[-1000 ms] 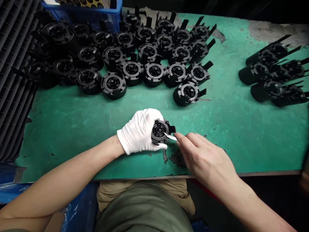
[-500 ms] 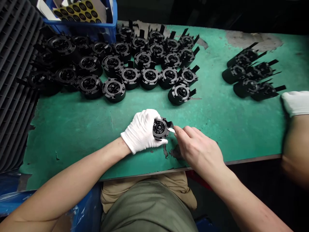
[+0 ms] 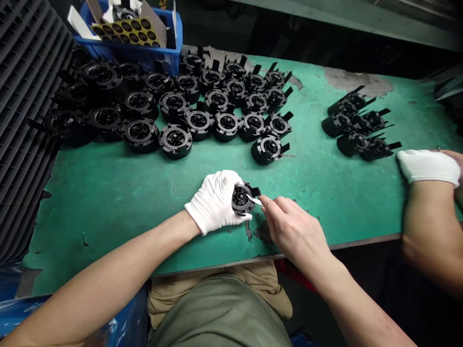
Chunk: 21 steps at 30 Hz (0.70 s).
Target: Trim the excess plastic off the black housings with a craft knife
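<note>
My left hand [image 3: 217, 202], in a white glove, wraps round a round black plastic housing [image 3: 241, 198], with its ringed inner face turned up toward me. A black tab sticks out at the housing's upper right. My bare right hand [image 3: 289, 219] pinches a small knife [image 3: 256, 200] with a short, pale, pointed blade; its handle is hidden in the fingers. The blade's tip lies over the right part of the housing's face. Whether it touches the plastic I cannot tell. Both hands are just above the front part of the green table.
Many similar black housings [image 3: 175, 140] stand in rows at the back left, several more [image 3: 340, 124] at the right. A blue bin [image 3: 170, 58] holds a yellow sticker sheet [image 3: 126, 33]. Ribbed black trays [image 3: 25, 96] rise at the left. A co-worker's gloved hand [image 3: 428, 166] rests at far right.
The knife tip has moved from the housing's tab side inward over its face. The co-worker's second hand has come into view at the right. The whole view has shifted a little.
</note>
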{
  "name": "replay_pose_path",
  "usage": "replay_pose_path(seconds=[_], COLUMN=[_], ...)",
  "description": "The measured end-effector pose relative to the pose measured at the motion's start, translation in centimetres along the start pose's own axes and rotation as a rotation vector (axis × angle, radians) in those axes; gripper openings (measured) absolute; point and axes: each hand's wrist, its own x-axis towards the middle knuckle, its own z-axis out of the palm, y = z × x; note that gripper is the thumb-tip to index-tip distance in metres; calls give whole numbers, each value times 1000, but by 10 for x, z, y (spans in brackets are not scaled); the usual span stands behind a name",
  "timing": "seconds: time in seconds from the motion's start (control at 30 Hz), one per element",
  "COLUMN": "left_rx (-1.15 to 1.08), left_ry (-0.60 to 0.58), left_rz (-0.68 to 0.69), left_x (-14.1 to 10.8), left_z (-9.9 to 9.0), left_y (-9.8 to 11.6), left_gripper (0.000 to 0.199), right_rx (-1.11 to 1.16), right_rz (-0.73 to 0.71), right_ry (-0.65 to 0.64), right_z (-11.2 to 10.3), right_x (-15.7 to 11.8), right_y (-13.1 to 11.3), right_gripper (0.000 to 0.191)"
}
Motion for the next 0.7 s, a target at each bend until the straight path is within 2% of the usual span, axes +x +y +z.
replay_pose_path(seconds=[0.2, 0.33, 0.47, 0.57, 0.7], left_rx=[10, -29, -138, -180, -185], left_ry=[12, 30, -20, -108, -142], left_rz=[8, 54, 200, 275, 295], left_x=[-1, -2, -2, -2, -2], left_z=[1, 1, -7, -16, -23], left_y=[0, -4, -11, -14, -14], left_gripper=[89, 87, 95, 98, 100], right_rx=[-33, 34, 315, 410, 430], right_rz=[18, -2, 11, 21, -179], right_ry=[-30, 14, 26, -40, -148], right_z=[-2, -7, -8, -4, 5], right_x=[6, 5, -5, -8, 2], right_y=[-6, -1, 27, 50, 73], right_gripper=[18, 23, 31, 24, 22])
